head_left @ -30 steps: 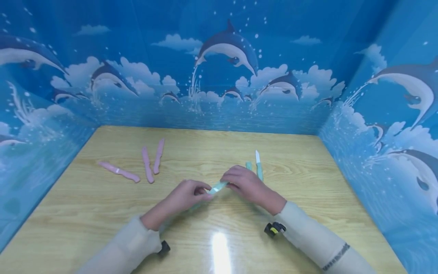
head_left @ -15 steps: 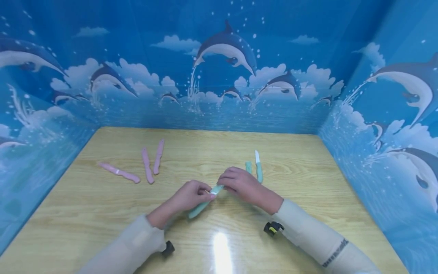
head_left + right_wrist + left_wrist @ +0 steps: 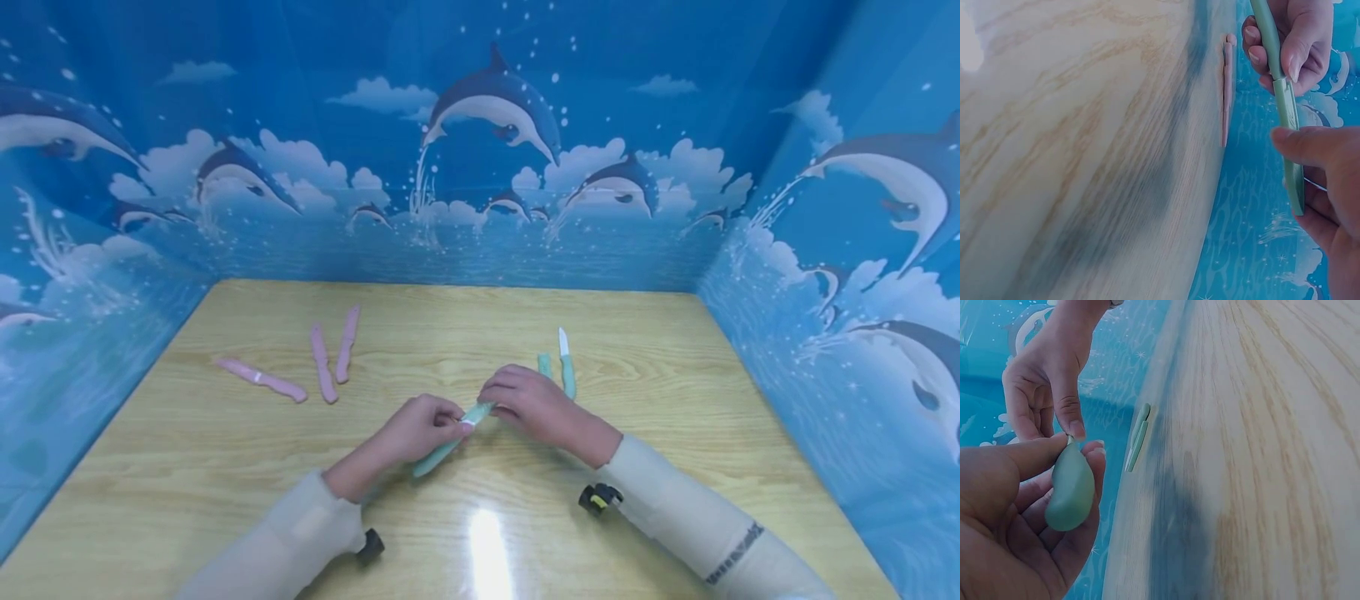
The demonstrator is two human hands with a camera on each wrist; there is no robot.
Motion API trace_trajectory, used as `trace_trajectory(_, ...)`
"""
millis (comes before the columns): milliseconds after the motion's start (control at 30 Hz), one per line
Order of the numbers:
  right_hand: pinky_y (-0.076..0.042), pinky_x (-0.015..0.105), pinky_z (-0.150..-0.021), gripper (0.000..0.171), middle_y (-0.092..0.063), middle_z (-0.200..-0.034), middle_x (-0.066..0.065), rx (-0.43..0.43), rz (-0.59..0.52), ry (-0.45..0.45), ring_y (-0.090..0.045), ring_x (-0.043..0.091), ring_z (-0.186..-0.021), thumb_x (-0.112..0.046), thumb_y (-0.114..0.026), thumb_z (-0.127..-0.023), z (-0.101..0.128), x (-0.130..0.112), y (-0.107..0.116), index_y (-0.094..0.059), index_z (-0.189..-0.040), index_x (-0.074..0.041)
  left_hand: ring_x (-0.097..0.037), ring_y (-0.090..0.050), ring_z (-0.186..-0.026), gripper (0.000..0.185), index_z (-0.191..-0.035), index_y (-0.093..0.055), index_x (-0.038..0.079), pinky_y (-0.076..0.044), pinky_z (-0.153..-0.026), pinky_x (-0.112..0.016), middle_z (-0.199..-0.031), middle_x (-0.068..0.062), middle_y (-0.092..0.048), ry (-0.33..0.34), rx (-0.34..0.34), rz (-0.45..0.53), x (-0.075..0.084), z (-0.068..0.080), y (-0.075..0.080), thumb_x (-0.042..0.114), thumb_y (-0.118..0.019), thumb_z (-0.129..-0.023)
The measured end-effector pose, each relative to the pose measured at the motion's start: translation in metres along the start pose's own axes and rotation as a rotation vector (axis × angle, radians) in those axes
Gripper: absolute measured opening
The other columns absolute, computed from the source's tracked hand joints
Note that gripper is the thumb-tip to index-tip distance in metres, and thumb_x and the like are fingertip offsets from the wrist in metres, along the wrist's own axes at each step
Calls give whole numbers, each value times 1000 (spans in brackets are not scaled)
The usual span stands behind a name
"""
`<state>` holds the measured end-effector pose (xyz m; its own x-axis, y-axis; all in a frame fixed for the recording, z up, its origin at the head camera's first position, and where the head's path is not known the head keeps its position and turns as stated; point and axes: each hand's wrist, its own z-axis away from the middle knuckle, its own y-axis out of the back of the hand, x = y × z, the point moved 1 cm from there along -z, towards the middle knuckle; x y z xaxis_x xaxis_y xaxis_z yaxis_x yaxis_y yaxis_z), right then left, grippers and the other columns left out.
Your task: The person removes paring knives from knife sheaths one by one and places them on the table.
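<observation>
A green paring knife (image 3: 438,457) is held over the middle of the table, handle toward the near left. My left hand (image 3: 422,427) grips it where the handle (image 3: 1072,490) meets the blade end. My right hand (image 3: 528,400) pinches the green blade sheath (image 3: 1286,106) between thumb and fingers. In the right wrist view the sheath reaches right up to the handle, covering the blade. Beyond my right hand lie another green knife (image 3: 568,375) with its pale blade bare and a loose green sheath (image 3: 544,365).
Three pink knives lie at the left: one slanted sheathed knife (image 3: 258,377), a middle knife (image 3: 323,362) and a farther knife (image 3: 348,343). The wooden table (image 3: 637,517) is enclosed by a blue dolphin-print curtain (image 3: 420,250) at the back and sides.
My right hand has shifted slightly left and nearer, and the sheath with it. The green handle now shows more fully below my left hand. The knives on the table have not moved.
</observation>
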<state>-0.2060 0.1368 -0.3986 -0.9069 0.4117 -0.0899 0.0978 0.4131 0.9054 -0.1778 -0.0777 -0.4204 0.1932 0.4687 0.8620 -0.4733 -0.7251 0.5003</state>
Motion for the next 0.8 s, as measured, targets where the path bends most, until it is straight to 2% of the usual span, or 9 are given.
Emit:
trace_trajectory(333,-53,30,-90,26,-68,-101,2,35,-1,-18,-63,18,-100,-9,-81,-77,1,2,2,-70,-101,-8,-10,-63,-65,21,-97,-72,4,-52,-63,-26,-79,-3,-72,10,24,10,1,0,-1,23,-66,-93)
trace_trajectory(633,-53,30,-91,26,-68,-103,2,22,-38,-78,-62,18,-101,-10,-81,-78,1,3,2,-70,-102,-8,-12,-65,-66,20,-97,-71,2,-54,-63,-26,-79,-6,-72,5,17,43,-1,-1,0,21,-66,-93)
trace_trajectory(800,-52,30,-91,26,-69,-103,2,37,-54,-73,-62,18,-101,-10,-81,-78,1,3,2,-70,-101,-8,-11,-64,-65,23,-95,-72,3,-53,-63,-24,-79,-4,-73,18,23,31,-2,-1,0,24,-63,-95)
